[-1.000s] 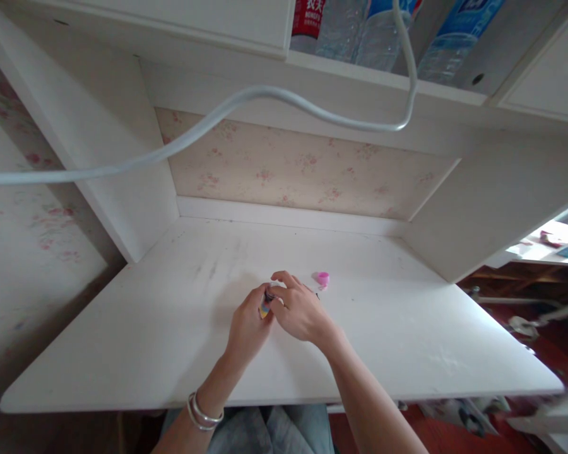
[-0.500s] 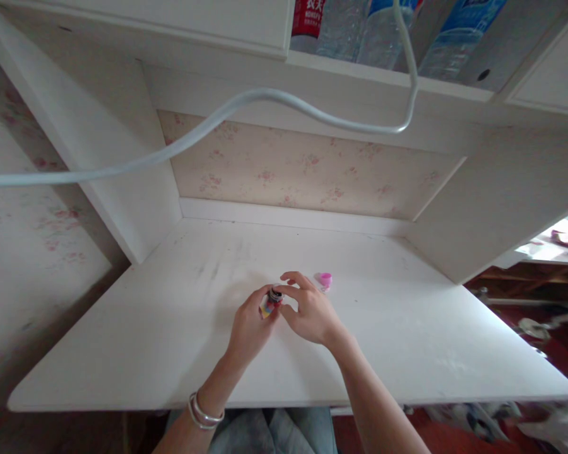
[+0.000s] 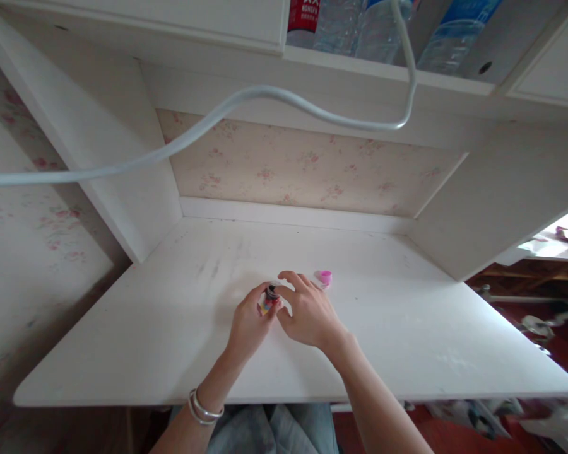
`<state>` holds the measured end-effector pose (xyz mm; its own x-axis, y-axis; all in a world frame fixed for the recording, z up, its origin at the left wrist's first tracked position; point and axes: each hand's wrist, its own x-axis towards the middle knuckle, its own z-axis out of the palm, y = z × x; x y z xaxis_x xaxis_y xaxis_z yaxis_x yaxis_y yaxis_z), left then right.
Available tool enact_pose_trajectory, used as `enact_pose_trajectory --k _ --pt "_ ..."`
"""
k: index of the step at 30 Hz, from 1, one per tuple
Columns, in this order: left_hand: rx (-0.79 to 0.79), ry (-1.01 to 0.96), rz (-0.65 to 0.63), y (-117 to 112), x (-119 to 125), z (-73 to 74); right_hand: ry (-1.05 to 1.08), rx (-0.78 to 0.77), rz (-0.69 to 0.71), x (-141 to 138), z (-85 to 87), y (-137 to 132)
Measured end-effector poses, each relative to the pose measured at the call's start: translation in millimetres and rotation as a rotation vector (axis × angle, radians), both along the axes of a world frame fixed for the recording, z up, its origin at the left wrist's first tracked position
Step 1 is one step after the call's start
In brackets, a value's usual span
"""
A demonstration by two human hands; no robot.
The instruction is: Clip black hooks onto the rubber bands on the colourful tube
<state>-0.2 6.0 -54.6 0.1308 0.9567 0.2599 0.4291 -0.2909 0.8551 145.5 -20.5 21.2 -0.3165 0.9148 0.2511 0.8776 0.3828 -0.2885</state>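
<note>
My left hand is wrapped round a small bottle with a red, yellow and blue label. The bottle is upright or slightly tilted, and its dark round top faces up towards me. Over that top reaches my right hand, its fingers curved and spread apart. The right index fingertip is at the bottle's rim and the thumb is close to its side; whether they press on it I cannot tell. Just beyond my right hand a small pink cap lies on the white desk.
A pale cable hangs across the view above the desk. Several plastic bottles stand in the open shelf overhead. White side panels bound the desk. At the right is another cluttered surface.
The right hand has shifted slightly at the bottle's top, with its thumb a little lower against the side. The left hand keeps its hold, and the pink cap stays in place.
</note>
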Motion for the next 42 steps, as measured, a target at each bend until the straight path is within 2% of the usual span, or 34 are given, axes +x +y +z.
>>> enact_pose_trajectory --k 4,9,13,16,20,23,27,30,32,36,40,42 --pt "-0.002 0.027 0.006 -0.8 -0.6 1.1 -0.072 -0.029 0.031 -3.2 4.6 5.0" --pt "-0.017 0.010 -0.001 -2.1 -1.1 3.8 -0.086 -0.082 0.023 -3.4 1.7 11.2" --pt "-0.023 -0.007 -0.007 -2.0 -1.4 2.4 -0.063 -0.054 0.014 -2.8 0.3 9.6" --pt "-0.017 -0.017 -0.006 -2.0 -1.2 2.2 0.009 0.005 0.000 -0.7 1.3 7.5" --pt "-0.034 -0.066 -0.025 -3.2 -0.7 6.1 0.250 0.048 0.032 6.0 -2.6 7.9" --pt "-0.066 -0.119 -0.040 -4.8 -2.5 8.0 0.466 0.061 0.011 17.2 -19.1 7.5" --pt "-0.096 -0.164 -0.038 -6.1 -7.6 4.8 0.617 -0.038 -0.232 45.4 -64.6 -1.4" --pt "-0.081 -0.178 -0.050 -5.7 -8.5 0.7 0.504 -0.087 -0.437 69.4 -100.5 -15.1" --pt "-0.058 -0.161 -0.054 -5.2 -7.5 -1.6 0.396 -0.087 -0.516 79.9 -116.6 -25.0" --pt "0.036 -0.076 0.009 -10.4 -10.8 -4.9 0.278 -0.042 -0.482 82.0 -127.2 -36.6" --pt "0.221 0.024 0.233 -31.7 -21.6 -5.3 0.192 0.006 -0.424 74.5 -124.9 -37.2" --pt "0.249 0.103 0.155 -44.9 -19.7 -4.7 0.198 0.018 -0.413 73.1 -124.1 -37.5"
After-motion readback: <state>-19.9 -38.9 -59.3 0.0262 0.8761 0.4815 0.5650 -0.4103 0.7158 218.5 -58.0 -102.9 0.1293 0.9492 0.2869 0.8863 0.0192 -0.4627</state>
